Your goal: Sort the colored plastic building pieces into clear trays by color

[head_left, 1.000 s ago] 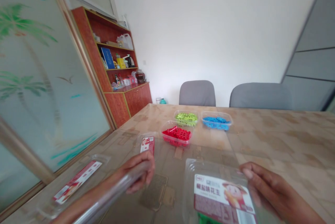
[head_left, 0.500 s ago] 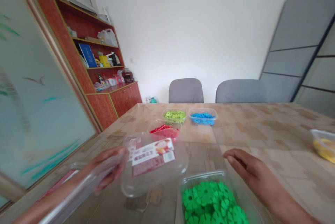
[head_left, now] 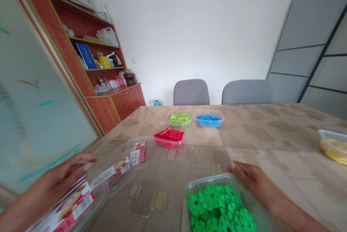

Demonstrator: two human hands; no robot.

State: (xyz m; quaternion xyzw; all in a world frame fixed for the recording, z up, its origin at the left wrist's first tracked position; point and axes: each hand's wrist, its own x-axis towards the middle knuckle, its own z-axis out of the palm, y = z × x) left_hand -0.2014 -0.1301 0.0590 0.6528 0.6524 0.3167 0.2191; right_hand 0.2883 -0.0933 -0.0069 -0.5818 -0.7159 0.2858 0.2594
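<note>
My left hand (head_left: 63, 176) is open, its fingers apart, just over the nearest of several clear plastic lids with red and white labels. The nearest lid (head_left: 77, 203) lies at lower left; another lid (head_left: 120, 170) and a farther lid (head_left: 138, 152) overlap beyond it. My right hand (head_left: 251, 177) has its fingers closed at the far right corner of a clear plastic container (head_left: 208, 179). Green flower-shaped plastic pieces (head_left: 217, 206) fill that container. Its lower edge is cut off by the frame.
Across the tabletop (head_left: 200, 163) stand a container of red pieces (head_left: 169, 136), one of lime-green pieces (head_left: 179, 118) and one of blue pieces (head_left: 208, 120). A container of yellow pieces (head_left: 334, 148) is at far right. Two grey chairs (head_left: 191, 92) stand behind the table.
My left hand has moved left and down and let go of a lid, which lies among the others. My right hand has come to the green pieces' container. The view has shifted slightly.
</note>
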